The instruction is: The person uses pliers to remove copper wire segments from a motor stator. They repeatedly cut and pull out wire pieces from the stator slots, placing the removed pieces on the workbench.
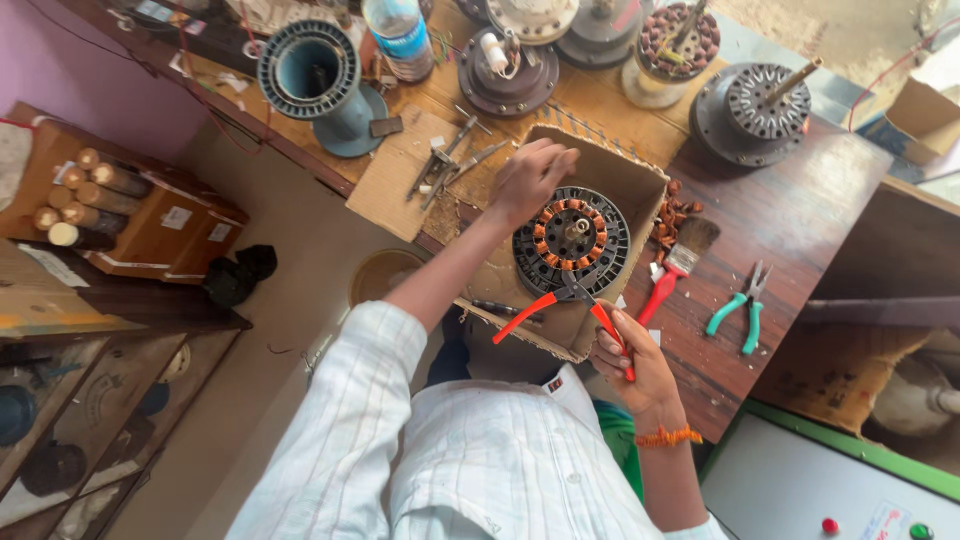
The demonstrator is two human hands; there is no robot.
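Right hand is wrapped around 1 handle of the red-handled pliers, jaws nosing into the near edge of the stator. Left hand is curled over the far-left rim of that stator, fingers bent, steadying it rather than gripping anything loose. The stator, a dark round lamination stack with a ring of copper coils, sits in a shallow cardboard box on the wooden bench.

To do this bit well, I'd say keep the left hand pressing down so the stack doesn't spin, and bite only the wire end, not the neighbouring coils or their enamel.

Further out: a red-handled paintbrush just right of the box, green-handled pliers beyond that, and more motor housings along the far edge.
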